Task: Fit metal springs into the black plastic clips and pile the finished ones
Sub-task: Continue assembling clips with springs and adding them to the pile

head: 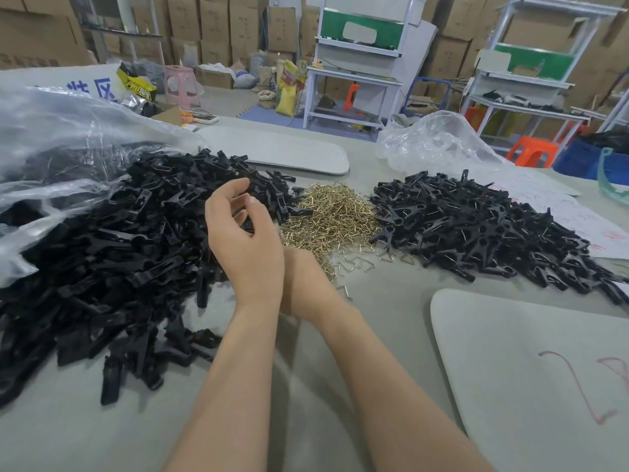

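Note:
A big heap of loose black plastic clips (112,253) spills from a clear bag on the left. Brass-coloured metal springs (335,218) lie in a small pile at the centre. To the right sits the pile of clips with springs fitted (476,226). My left hand (243,233) hovers at the right edge of the loose clips, fingers loosely curled, with nothing visible in it. My right hand (297,267) is crossed behind the left one by the springs; its fingers are hidden.
A clear plastic bag (51,137) covers the left of the table and another (435,141) lies behind the finished pile. Grey boards lie at the far centre (289,151) and near right (531,369). Papers (561,206) lie at the right.

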The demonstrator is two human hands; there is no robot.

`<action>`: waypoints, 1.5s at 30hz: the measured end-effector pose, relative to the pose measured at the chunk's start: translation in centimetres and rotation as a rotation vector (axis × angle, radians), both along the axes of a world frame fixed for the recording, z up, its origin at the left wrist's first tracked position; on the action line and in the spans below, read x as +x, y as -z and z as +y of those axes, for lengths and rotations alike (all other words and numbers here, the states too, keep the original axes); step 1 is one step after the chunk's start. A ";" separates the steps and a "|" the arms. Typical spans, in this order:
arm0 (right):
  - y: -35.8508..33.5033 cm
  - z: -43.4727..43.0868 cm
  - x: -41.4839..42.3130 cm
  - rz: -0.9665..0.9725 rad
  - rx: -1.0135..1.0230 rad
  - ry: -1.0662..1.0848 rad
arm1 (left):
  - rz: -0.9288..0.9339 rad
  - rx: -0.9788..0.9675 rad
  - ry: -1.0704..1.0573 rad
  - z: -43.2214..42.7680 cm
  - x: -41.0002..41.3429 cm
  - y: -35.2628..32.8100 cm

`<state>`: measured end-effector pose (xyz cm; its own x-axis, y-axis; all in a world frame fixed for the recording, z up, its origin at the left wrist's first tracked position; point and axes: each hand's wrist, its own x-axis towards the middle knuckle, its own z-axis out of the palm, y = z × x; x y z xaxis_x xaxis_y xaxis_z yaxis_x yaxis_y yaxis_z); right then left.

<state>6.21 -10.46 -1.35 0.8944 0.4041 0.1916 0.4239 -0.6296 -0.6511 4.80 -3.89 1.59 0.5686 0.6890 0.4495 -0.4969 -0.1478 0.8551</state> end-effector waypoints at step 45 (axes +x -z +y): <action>-0.4 -6.6 0.3 0.105 0.694 0.294 | 0.452 -0.063 0.694 -1.4 2.0 3.3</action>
